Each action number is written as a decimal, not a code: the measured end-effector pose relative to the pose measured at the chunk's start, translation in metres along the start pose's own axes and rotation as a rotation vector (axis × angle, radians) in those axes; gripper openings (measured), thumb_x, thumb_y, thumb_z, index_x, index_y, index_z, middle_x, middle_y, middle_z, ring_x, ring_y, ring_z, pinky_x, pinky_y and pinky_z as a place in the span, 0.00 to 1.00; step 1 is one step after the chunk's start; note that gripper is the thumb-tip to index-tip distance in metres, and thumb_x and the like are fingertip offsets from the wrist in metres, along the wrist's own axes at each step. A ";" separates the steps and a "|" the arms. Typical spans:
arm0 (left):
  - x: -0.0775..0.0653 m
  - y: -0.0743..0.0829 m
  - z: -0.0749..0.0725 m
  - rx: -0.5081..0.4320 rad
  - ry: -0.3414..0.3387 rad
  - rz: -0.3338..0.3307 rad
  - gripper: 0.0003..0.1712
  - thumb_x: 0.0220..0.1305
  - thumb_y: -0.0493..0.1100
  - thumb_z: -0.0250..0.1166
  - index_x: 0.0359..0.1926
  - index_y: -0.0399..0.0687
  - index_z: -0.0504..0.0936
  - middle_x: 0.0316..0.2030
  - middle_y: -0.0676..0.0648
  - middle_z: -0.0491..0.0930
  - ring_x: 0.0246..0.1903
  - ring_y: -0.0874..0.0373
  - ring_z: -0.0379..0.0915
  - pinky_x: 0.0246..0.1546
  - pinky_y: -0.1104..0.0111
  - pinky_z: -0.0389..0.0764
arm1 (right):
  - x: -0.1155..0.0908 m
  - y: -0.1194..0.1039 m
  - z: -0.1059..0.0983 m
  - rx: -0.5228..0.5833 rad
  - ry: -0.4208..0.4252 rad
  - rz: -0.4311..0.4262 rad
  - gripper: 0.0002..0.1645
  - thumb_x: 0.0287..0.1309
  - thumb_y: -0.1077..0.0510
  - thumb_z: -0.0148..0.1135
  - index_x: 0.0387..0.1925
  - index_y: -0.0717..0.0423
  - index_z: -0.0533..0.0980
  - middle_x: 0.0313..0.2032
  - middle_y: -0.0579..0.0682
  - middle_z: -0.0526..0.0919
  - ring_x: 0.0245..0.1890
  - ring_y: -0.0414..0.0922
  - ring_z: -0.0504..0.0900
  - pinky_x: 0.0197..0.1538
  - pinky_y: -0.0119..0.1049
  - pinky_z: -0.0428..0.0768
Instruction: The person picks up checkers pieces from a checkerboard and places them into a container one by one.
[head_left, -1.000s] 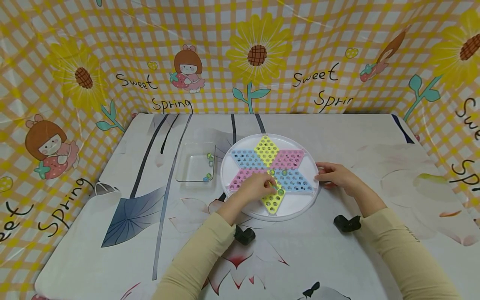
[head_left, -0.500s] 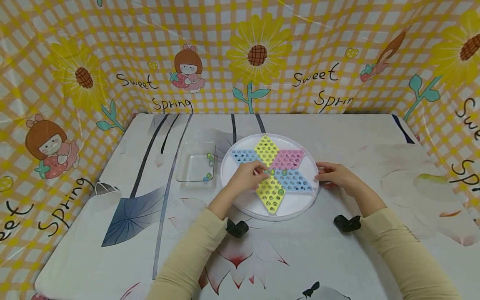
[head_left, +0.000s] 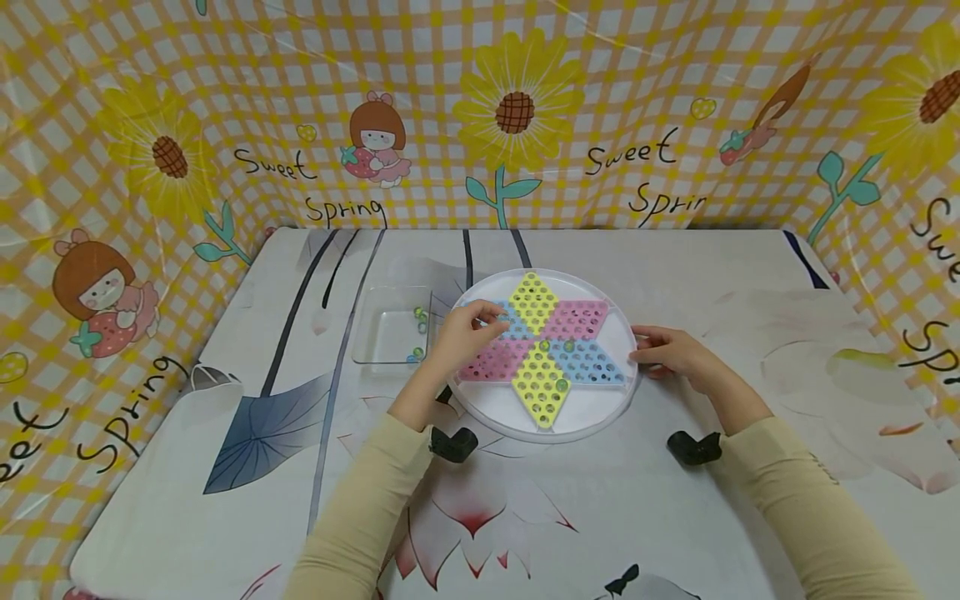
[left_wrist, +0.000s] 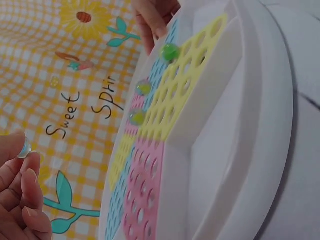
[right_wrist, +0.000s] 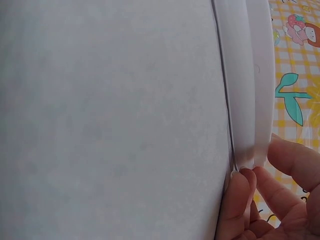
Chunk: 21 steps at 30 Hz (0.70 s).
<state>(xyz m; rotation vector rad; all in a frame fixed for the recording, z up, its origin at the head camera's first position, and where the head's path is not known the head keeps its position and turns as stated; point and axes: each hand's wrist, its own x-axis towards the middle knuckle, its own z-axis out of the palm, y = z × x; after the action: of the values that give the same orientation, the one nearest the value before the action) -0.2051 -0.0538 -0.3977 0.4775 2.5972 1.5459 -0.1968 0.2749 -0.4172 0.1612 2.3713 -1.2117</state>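
Note:
A round white Chinese checkers board (head_left: 596, 407) with a yellow, pink and blue star lies on the table. My left hand (head_left: 467, 333) is above its left side, over the blue and pink points. Between thumb and fingertip, that hand pinches a clear bluish marble (left_wrist: 25, 150), seen in the left wrist view. Three marbles sit on the board: a green one (head_left: 562, 384) on the near yellow point, and two greenish ones near the centre, one of them a yellow-green marble (left_wrist: 137, 117). My right hand (head_left: 675, 354) grips the board's right rim (right_wrist: 262, 100), with fingertips at its underside.
Left of the board stands a clear rectangular box (head_left: 375, 337) holding several marbles (head_left: 418, 353) along its right side. The table has a white printed cover (head_left: 750, 500). A checked sunflower cloth (head_left: 435, 167) hangs behind and at both sides.
My left hand has moved from the near yellow point to the left and away from me, over the board's left side. The right hand has stayed at the rim.

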 end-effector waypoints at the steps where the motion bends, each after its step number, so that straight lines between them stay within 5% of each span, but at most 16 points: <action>1: 0.000 -0.001 -0.003 -0.005 0.004 0.000 0.16 0.61 0.45 0.61 0.46 0.40 0.78 0.35 0.46 0.78 0.25 0.61 0.66 0.25 0.75 0.68 | 0.000 0.000 0.000 0.003 -0.001 0.000 0.40 0.58 0.55 0.58 0.67 0.63 0.53 0.45 0.55 0.67 0.40 0.45 0.68 0.37 0.29 0.76; 13: -0.001 -0.007 -0.034 -0.060 0.093 -0.063 0.14 0.61 0.44 0.61 0.45 0.42 0.78 0.35 0.45 0.77 0.26 0.59 0.70 0.26 0.73 0.72 | 0.000 0.001 0.000 0.010 -0.019 -0.017 0.42 0.57 0.55 0.59 0.67 0.63 0.52 0.45 0.53 0.67 0.37 0.39 0.69 0.37 0.29 0.77; 21: -0.005 -0.013 -0.053 -0.141 0.181 -0.084 0.16 0.60 0.44 0.62 0.45 0.38 0.78 0.36 0.43 0.76 0.29 0.60 0.69 0.39 0.56 0.77 | 0.001 0.001 0.000 0.015 -0.021 -0.024 0.42 0.57 0.55 0.59 0.67 0.63 0.52 0.46 0.54 0.68 0.37 0.38 0.70 0.37 0.28 0.76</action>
<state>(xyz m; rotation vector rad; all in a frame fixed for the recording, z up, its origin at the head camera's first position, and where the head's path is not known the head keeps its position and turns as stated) -0.2150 -0.1061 -0.3835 0.2228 2.5719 1.8048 -0.1972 0.2754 -0.4187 0.1241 2.3529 -1.2365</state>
